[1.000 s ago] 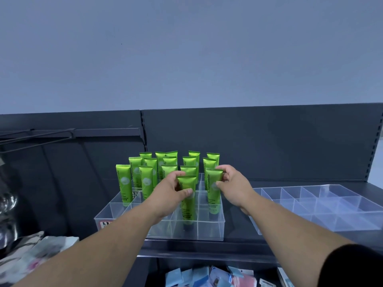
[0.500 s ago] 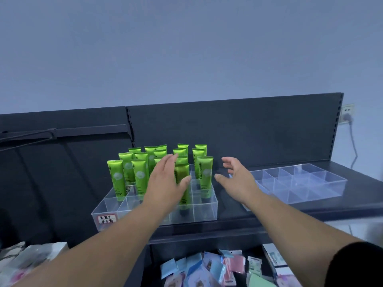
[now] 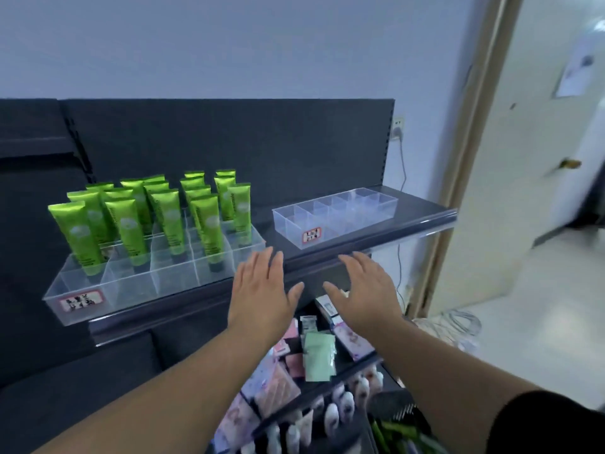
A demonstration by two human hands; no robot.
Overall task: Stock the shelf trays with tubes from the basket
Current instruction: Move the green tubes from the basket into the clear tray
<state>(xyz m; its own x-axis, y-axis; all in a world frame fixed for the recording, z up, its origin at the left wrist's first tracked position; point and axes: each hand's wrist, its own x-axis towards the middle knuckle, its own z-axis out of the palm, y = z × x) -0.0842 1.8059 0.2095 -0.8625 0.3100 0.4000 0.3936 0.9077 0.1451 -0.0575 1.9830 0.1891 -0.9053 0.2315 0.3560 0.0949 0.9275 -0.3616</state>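
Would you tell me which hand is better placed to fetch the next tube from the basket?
Right, probably. The basket lies low on the right, near the right forearm, and the right hand is open and empty. The left hand, also empty, would have to cross the body.

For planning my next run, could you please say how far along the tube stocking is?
Done: the left clear plastic tray holds many upright green tubes. In hand: nothing; left hand and right hand are open. Left: the right clear plastic tray is empty, with tubes in the black basket.
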